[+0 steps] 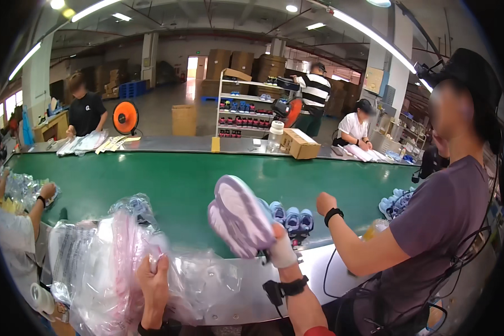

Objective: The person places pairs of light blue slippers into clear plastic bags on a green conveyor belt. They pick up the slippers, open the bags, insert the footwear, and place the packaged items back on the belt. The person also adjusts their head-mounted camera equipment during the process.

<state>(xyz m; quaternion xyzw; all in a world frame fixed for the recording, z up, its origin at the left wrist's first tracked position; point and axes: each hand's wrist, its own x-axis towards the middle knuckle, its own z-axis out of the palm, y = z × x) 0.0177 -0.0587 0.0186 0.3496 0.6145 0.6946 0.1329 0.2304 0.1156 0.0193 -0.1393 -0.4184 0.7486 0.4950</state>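
My right hand (281, 245), with a white wrap at the wrist side and a dark band on the wrist, grips a pair of sneakers (238, 215). The pair is raised above the bench edge, its pale lilac soles facing me. At the lower left my left hand (153, 283) is closed on a clear plastic bag (161, 249), thumb upward. Beside that hand lies a thick stack of clear and pinkish plastic bags (95, 263). Behind the raised pair, several light-blue sneakers (292, 217) stand in a row on the green belt.
A green conveyor belt (168, 171) runs across, with a metal bench edge (218, 285) on my side. One co-worker (431, 207) stands close at right, arm reaching over the belt. Another co-worker (17, 224) handles bagged items at left. A cardboard box (301, 144) sits on the far ledge.
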